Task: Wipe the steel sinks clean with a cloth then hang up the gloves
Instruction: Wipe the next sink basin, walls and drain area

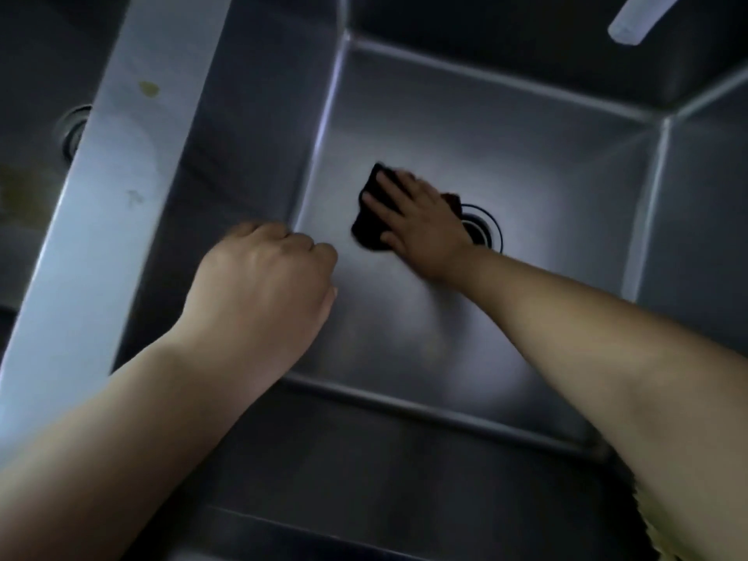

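Note:
I look straight down into a deep steel sink (526, 155). My right hand (421, 232) lies flat with spread fingers on a dark cloth (370, 226) and presses it against the sink floor, just left of the round drain (483, 230). My left hand (263, 285) hovers higher up over the sink's left side, its fingers curled into a loose fist with nothing in it. No gloves are in view.
A steel divider (121, 188) with a yellowish spot and smudges separates this sink from a second sink (36, 115) at the left, whose drain shows partly. A white tap spout (635, 18) juts in at the top right.

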